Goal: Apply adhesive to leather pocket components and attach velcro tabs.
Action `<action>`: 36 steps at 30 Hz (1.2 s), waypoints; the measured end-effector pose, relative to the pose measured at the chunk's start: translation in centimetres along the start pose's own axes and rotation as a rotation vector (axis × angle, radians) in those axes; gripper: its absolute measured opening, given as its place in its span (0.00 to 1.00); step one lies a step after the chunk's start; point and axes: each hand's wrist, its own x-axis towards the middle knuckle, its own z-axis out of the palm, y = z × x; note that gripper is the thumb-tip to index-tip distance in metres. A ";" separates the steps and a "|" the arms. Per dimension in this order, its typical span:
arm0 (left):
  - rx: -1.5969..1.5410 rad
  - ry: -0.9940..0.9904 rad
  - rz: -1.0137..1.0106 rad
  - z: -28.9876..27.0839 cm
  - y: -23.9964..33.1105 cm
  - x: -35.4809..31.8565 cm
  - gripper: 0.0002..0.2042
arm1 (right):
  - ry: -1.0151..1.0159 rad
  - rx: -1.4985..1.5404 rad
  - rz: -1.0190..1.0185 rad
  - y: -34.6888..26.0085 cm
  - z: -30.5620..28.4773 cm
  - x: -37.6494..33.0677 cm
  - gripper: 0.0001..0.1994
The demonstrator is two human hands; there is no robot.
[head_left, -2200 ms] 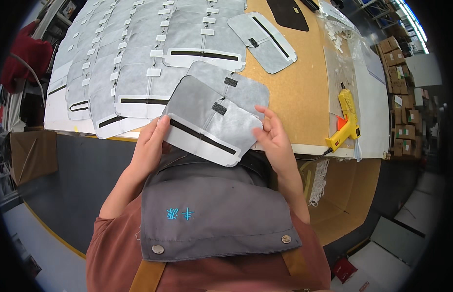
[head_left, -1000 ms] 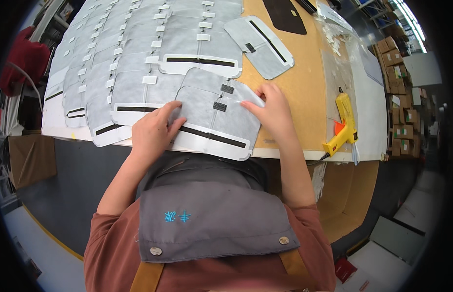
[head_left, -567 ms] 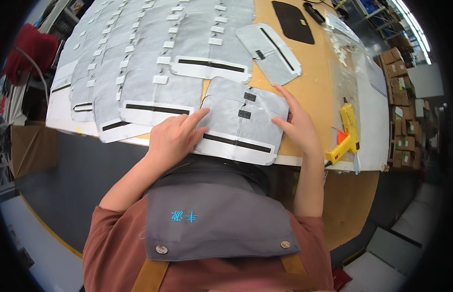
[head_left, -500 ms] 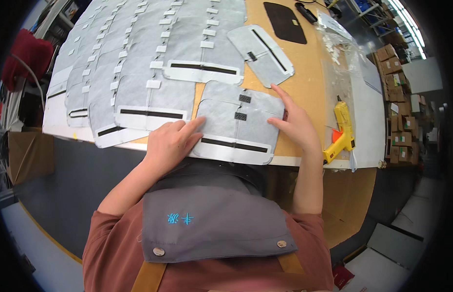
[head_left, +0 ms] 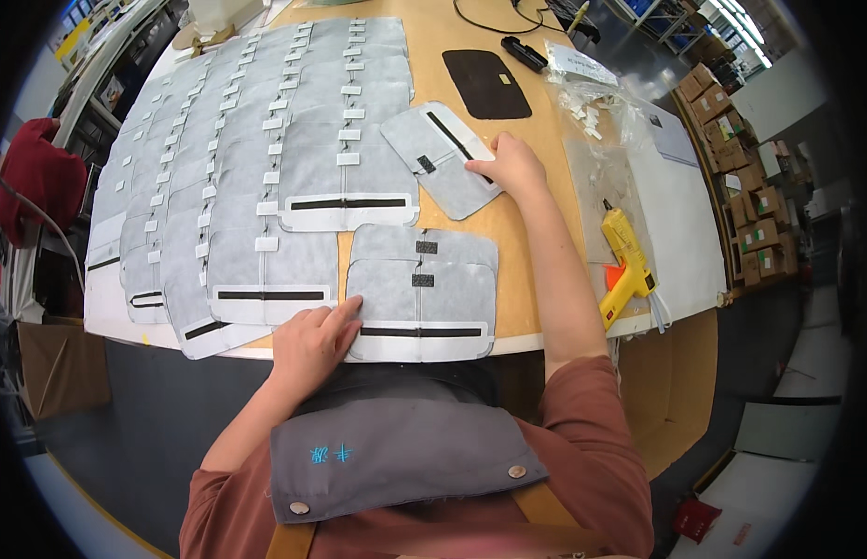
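Two overlapping grey fabric panels (head_left: pixel 387 296) lie at the front edge of the table, each with a small black patch. The nearer one has a black strip on a white band. My left hand (head_left: pixel 312 347) rests at their left edge, index finger stretched and thumb a little apart. Farther off, my right hand (head_left: pixel 513 168) grips the right edge of a single tilted grey panel (head_left: pixel 457 191), its thumb on top beside the black strip. The fingertips under that edge are hidden.
Rows of grey panels with white tabs (head_left: pixel 307 177) cover the table's left side. A dark brown panel (head_left: pixel 486 86) and a black tool (head_left: pixel 524 54) lie at the back. A yellow glue gun (head_left: pixel 629 265) lies at right, near clear plastic bags (head_left: pixel 592 102).
My right hand has left the near panels' right edge, reached farther away and taken hold of the tilted panel. My left hand stays at the near panels' left edge. The view has shifted.
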 end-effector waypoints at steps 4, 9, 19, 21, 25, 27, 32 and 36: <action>0.001 0.031 0.019 0.1 -0.3 -0.1 0.16 | -0.114 0.154 -0.003 1.0 0.4 1.2 0.27; -0.006 0.032 0.037 0.0 -0.4 0.2 0.16 | -0.090 0.363 -0.031 2.0 0.1 1.7 0.18; -0.949 -0.336 -0.399 -3.2 0.4 0.8 0.14 | -0.111 1.310 -0.249 -7.6 -8.1 -10.2 0.08; -1.126 -0.386 -0.337 -4.1 1.1 1.7 0.14 | -0.116 1.422 -0.318 -8.7 -7.0 -13.3 0.08; -1.515 -0.572 -0.268 -4.5 2.1 1.8 0.46 | -0.141 1.506 -0.382 -9.2 -4.0 -19.0 0.06; -1.534 -0.509 -0.241 -3.0 1.9 0.2 0.50 | -0.224 1.596 -0.384 -8.9 -3.6 -21.3 0.05; -1.977 -0.322 -0.564 -2.7 1.7 -0.6 0.37 | -0.217 1.597 -0.475 -6.8 -3.2 -24.1 0.06; -1.948 -0.179 -0.811 -3.4 2.0 -0.2 0.26 | -0.299 1.536 -0.487 -5.5 -1.8 -26.4 0.08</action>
